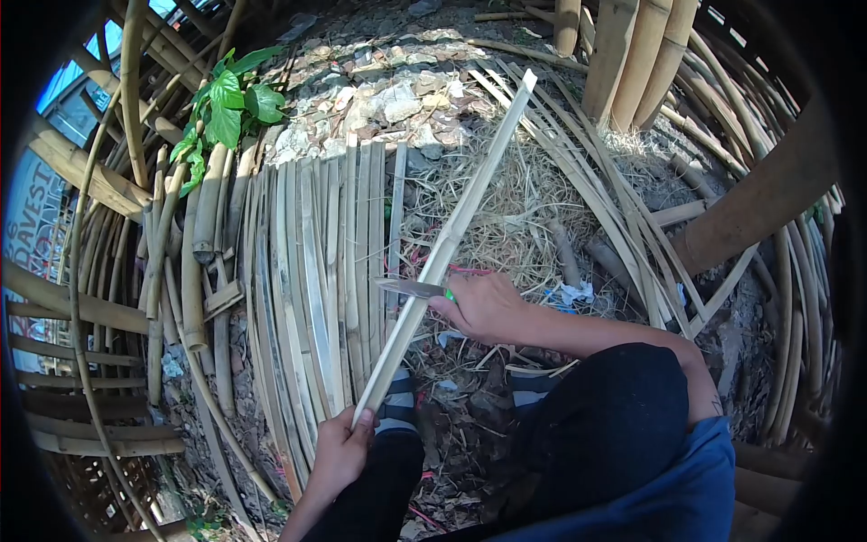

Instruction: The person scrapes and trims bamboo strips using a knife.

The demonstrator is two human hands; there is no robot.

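Observation:
A long split bamboo strip (461, 217) slants across the middle of the view, from near my lap up to the far right. My left hand (343, 447) is closed round its near end, thumb on top. In my right hand (483, 305) is a knife (408, 288) with a green part showing at the grip. Its blade lies across the strip about midway along, pointing left. Whether the edge has cut into the bamboo cannot be made out. Several split bamboo strips (302, 262) lie side by side just left of the held one.
More thin strips (596, 181) lie in a loose bundle at the right. Bamboo posts (637, 63) and a thick pole (759, 194) stand beyond. Shavings (497, 217) cover the ground ahead. A leafy plant (230, 104) and stacked bamboo poles (81, 298) are on the left.

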